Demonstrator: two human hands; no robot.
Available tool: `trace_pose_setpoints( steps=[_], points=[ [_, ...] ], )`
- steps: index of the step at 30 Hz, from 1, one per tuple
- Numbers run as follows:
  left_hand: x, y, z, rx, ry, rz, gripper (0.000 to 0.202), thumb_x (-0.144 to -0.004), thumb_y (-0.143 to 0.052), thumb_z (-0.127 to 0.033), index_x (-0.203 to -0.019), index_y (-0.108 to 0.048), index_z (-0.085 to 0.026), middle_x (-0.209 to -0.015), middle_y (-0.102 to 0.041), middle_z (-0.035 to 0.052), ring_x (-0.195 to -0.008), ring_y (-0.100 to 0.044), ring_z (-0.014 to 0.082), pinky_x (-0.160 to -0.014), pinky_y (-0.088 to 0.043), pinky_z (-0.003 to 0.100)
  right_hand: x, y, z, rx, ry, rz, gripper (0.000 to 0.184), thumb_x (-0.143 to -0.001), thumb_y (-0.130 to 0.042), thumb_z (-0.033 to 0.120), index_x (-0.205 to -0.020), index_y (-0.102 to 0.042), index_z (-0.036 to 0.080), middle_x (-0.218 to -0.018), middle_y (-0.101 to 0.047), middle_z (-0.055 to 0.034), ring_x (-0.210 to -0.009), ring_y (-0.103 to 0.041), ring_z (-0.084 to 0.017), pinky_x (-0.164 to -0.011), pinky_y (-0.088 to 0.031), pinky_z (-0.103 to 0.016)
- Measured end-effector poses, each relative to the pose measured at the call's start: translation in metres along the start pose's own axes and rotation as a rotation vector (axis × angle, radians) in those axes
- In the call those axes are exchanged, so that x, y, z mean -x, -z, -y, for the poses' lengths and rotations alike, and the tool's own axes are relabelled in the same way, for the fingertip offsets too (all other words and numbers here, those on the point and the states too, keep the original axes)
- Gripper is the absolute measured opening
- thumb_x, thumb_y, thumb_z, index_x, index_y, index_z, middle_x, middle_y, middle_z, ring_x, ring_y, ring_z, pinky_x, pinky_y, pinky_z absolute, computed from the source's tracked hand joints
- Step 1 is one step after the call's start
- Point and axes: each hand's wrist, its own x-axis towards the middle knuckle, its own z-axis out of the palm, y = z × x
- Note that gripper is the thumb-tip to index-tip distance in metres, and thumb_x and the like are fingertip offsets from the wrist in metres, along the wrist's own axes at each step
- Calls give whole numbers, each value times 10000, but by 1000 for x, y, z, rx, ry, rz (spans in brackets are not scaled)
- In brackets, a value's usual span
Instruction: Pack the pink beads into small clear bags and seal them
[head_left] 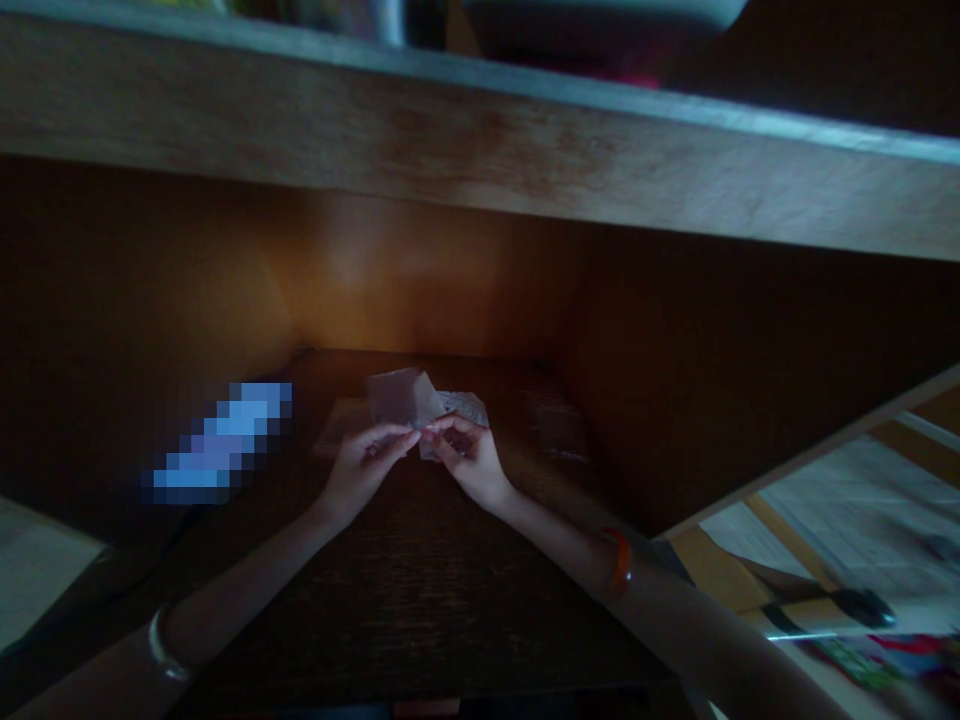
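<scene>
Wooden shelf (405,590), one, dark, worn surface. Front board (480,145), one, thick, spanning above. Blue item (223,445), one, pixelated, at left. Left hand (360,468), grip narrow, thumb and forefinger pinching the lower edge of a pale creased sheet (403,398); right hand (476,462), grip likewise narrow, pinching just beside. Sheet, one, between the hands, tilted up over the shelf. Printed packet (466,405), one, behind right hand. Bangles: silver (159,645), left forearm; orange (622,562), right.
</scene>
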Motion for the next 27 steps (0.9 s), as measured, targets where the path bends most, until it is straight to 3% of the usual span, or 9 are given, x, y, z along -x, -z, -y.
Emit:
trace_pose_setpoints(
  steps=[7, 13, 18, 27],
  points=[
    [1, -2, -3, 5, 45, -2, 208, -721, -634, -363, -794, -692, -177, -708, -685, 29, -637, -611, 155, -597, -487, 250, 2, -2, 5, 20, 2, -29, 160, -779, -609, 365, -776, -612, 205, -712, -584, -2, -586, -533, -107, -532, -484, -249],
    [-1, -2, -3, 77, 61, -88, 225, -706, -651, -375, -781, -655, -164, -712, -670, 28, -632, -607, 147, -575, -488, 239, 0, -1, -1, -27, -19, -124, 208, -768, -615, 416, -778, -607, 209, -734, -601, -17, -627, -558, -126, -534, -492, -251],
    [-1, -1, 1, 56, 38, -87, 206, -709, -653, -366, -768, -661, -169, -760, -689, 31, -707, -632, 163, -647, -499, 254, -1, 0, -3, -72, -49, -77, 180, -728, -656, 378, -768, -623, 206, -756, -627, -11, -665, -586, -127, -611, -516, -266],
    [2, -2, 1, 41, 26, -52, 188, -720, -650, -350, -768, -666, -169, -765, -690, 29, -725, -637, 167, -681, -497, 260, -1, -1, -1, -96, -79, -36, 128, -745, -646, 342, -758, -642, 215, -718, -630, 5, -662, -599, -122, -592, -514, -258]
  ],
)
